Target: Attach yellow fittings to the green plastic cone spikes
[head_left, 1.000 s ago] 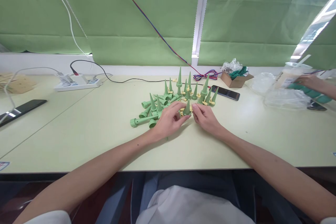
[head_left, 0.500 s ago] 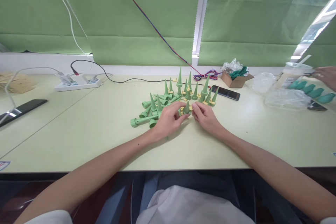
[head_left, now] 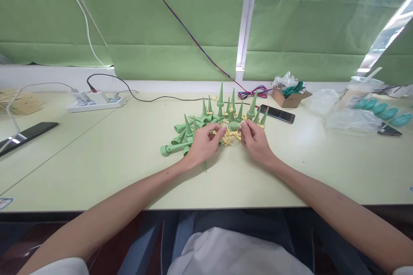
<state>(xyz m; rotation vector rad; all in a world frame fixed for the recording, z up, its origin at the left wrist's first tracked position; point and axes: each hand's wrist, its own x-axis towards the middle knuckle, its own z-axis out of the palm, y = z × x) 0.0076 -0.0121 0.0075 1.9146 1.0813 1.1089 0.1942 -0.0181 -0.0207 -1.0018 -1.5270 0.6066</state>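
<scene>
A heap of green plastic cones (head_left: 193, 131) lies in the middle of the table, and several more cones (head_left: 220, 96) stand upright behind it. Small yellow pieces (head_left: 228, 139) lie scattered between my hands. My right hand (head_left: 255, 139) pinches a tipped green cone (head_left: 234, 126) with thumb and forefinger. My left hand (head_left: 201, 144) is curled, its fingertips close to the same cone and the yellow pieces. What they pinch is hidden. A thin green tip (head_left: 205, 166) pokes out from under the left wrist.
A black phone (head_left: 277, 113) and a small cardboard box (head_left: 290, 96) lie behind to the right, beside clear plastic bags (head_left: 351, 120) and teal parts (head_left: 382, 111). A power strip (head_left: 95, 102) with cables and another phone (head_left: 27, 133) sit on the left.
Both hands moved slightly away from me into the pile. The cone they held upright is now tipped over in the right hand's pinch. The other person's hand at far right has left the view.
</scene>
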